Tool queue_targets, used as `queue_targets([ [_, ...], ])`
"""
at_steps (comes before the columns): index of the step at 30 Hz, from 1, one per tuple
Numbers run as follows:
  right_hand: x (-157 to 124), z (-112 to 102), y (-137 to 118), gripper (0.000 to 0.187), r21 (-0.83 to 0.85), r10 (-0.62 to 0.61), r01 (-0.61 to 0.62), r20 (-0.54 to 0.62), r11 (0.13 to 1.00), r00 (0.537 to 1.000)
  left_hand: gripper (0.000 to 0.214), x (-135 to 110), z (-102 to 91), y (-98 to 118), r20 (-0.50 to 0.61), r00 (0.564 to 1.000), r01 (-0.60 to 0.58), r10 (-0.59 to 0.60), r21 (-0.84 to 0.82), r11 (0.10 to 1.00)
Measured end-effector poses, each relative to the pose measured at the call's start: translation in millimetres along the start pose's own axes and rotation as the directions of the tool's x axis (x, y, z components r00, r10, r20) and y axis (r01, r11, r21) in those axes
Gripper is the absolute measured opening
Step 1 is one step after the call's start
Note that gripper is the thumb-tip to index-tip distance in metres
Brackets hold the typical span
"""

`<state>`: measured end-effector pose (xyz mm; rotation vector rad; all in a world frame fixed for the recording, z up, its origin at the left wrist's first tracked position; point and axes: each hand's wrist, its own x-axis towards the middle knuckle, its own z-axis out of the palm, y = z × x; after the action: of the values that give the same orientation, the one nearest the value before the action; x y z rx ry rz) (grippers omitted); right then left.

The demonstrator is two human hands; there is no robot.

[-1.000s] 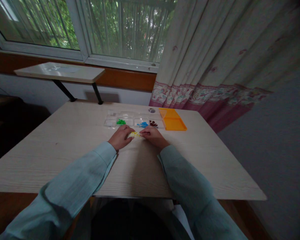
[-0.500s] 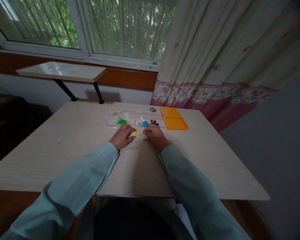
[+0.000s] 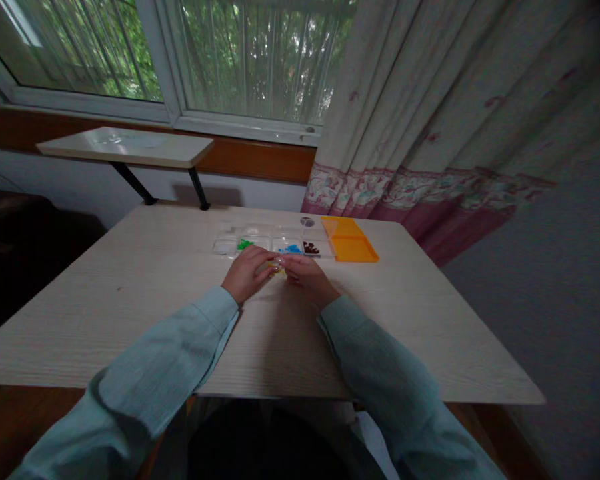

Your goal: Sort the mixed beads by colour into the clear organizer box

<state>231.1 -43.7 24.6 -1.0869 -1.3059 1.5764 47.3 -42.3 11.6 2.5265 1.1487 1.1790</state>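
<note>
My left hand (image 3: 249, 273) and my right hand (image 3: 307, 277) meet at the fingertips over the table, just in front of a clear compartment tray (image 3: 225, 248). Between them shows a small yellow and whitish piece (image 3: 277, 269), mostly hidden by the fingers. The left fingers are closed around its left side. My right thumb and fingers pinch together at its right; anything small in them cannot be made out. Behind the hands, the tray's compartments hold green bits (image 3: 244, 245), blue bits (image 3: 293, 249) and dark brown bits (image 3: 311, 248).
An orange open case (image 3: 356, 248) lies right of the tray. A small round dark-patterned item (image 3: 307, 221) is behind the tray. At the back left, a raised white shelf (image 3: 175, 152) stands on black legs. A curtain (image 3: 405, 167) hangs beyond the table (image 3: 145, 313).
My right hand has moved left, so its fingertips now meet those of my left hand over the yellow piece. The gap between the hands has closed.
</note>
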Motion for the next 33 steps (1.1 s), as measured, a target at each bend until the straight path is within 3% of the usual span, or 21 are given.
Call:
queue_targets([
  [7,0.4,3.0,-1.1,0.044,0.012,0.019,-0.019,0.008,1.0,1.0,0.027,-0.2,2.0,-2.9,-0.078,0.995,-0.061,0.063,0.026,0.998],
  [13,1.6,1.5,3.7,0.039,0.005,-0.02,0.02,0.051,1.0,0.998,0.03,-2.1,2.6,-7.6,-0.059,0.994,-0.082,0.089,0.105,0.991],
  [17,10.7,-3.3,13.0,0.036,-0.136,-0.092,0.092,0.009,0.986,0.996,0.031,-0.2,-2.5,-11.4,-0.019,0.994,-0.1,0.104,0.136,0.986],
  [19,17.2,-8.9,18.4,0.032,-0.315,-0.241,0.214,-0.051,0.925,0.969,0.031,1.4,-8.1,-17.8,-0.028,0.996,-0.074,0.08,0.157,0.985],
  [21,22.3,-16.1,22.7,0.026,-0.507,-0.416,0.328,-0.067,0.797,0.907,0.029,2.3,-16.2,-29.8,-0.062,0.998,-0.02,0.032,0.183,0.983],
  [23,24.7,-23.5,25.3,0.022,-0.669,-0.504,0.356,-0.033,0.652,0.863,0.028,1.8,-26.1,-46.5,-0.104,0.994,0.04,-0.017,0.218,0.975],
  [27,23.4,-33.0,26.9,0.02,-0.844,-0.511,0.292,0.025,0.45,0.859,0.025,-4.4,-45.4,-82.6,-0.151,0.978,0.186,-0.145,0.305,0.934],
  [33,20.9,-35.9,24.7,0.022,-0.903,-0.511,0.231,0.014,0.363,0.859,0.029,-16.7,-52.5,-110.0,-0.18,0.948,0.315,-0.263,0.399,0.861],
])
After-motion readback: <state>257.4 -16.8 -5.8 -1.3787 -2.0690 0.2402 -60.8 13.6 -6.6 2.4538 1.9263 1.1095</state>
